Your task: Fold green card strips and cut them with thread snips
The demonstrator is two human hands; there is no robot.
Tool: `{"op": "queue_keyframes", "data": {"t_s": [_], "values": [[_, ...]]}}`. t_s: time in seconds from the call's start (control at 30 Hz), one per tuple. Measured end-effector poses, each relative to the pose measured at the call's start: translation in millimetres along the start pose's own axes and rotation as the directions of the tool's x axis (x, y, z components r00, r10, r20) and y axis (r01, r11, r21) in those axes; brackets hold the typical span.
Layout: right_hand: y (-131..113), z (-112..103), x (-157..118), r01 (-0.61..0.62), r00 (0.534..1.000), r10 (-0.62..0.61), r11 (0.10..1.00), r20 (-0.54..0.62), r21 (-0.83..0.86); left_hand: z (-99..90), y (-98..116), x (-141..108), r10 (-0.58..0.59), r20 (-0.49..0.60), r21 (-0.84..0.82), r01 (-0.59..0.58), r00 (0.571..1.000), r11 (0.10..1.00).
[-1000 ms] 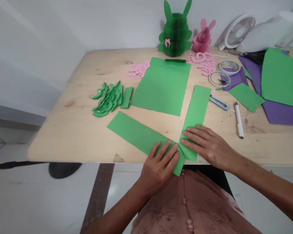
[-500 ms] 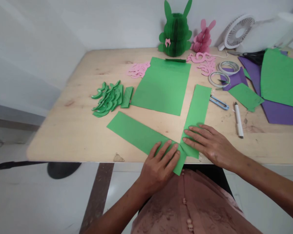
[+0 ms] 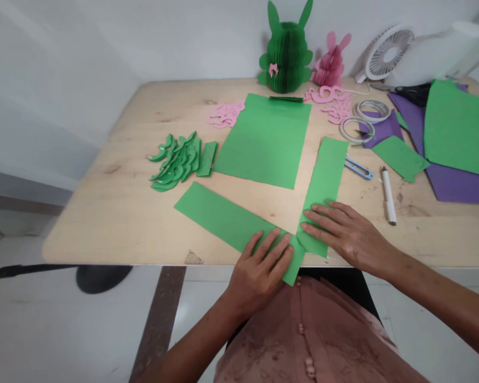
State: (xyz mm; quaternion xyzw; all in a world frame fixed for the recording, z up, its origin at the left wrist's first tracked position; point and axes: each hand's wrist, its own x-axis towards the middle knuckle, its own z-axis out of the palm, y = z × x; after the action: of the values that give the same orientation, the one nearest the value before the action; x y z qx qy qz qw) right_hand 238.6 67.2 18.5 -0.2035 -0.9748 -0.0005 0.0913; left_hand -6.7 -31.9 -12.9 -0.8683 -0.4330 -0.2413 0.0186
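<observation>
My left hand (image 3: pixel 259 266) lies flat, fingers stretched, on a slanting green paper strip (image 3: pixel 219 211) whose right end juts past the table's front edge. On a second green paper strip (image 3: pixel 326 170), which runs away from me, my right hand (image 3: pixel 345 234) rests with its fingers extended. The two strips meet in a corner between my hands; whether they overlap there I cannot tell. Beyond them lies a large green paper sheet (image 3: pixel 265 143). A blue cutter (image 3: pixel 358 168) is beside the right strip, and a white marker (image 3: pixel 388 196) lies farther right.
Green cut-out pieces (image 3: pixel 179 162) are heaped at the left, near pink cut-outs (image 3: pixel 225 114). At the back stand a green paper rabbit (image 3: pixel 286 58), a pink paper rabbit (image 3: pixel 330 66) and a white fan (image 3: pixel 389 53). Tape rolls (image 3: pixel 357 131) and purple sheets (image 3: pixel 455 183) occupy the right.
My right hand and the strip under it have shifted slightly to the right. The left hand and its strip have stayed in place.
</observation>
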Motion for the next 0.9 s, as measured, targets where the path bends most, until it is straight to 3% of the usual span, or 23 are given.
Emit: {"op": "queue_keyframes", "data": {"t_s": [0.67,0.9], "values": [[-7.5,1.3,-1.6,-0.001,1.000,0.001,0.995,-0.010,0.095,-7.3,5.3,7.8,-0.048,0.055,-0.034,0.050,0.997,0.998],[-7.6,1.1,-1.5,0.001,1.000,0.001,0.996,-0.012,0.089,-1.7,5.5,10.4,-0.062,0.067,0.022,0.060,0.996,0.998]]}}
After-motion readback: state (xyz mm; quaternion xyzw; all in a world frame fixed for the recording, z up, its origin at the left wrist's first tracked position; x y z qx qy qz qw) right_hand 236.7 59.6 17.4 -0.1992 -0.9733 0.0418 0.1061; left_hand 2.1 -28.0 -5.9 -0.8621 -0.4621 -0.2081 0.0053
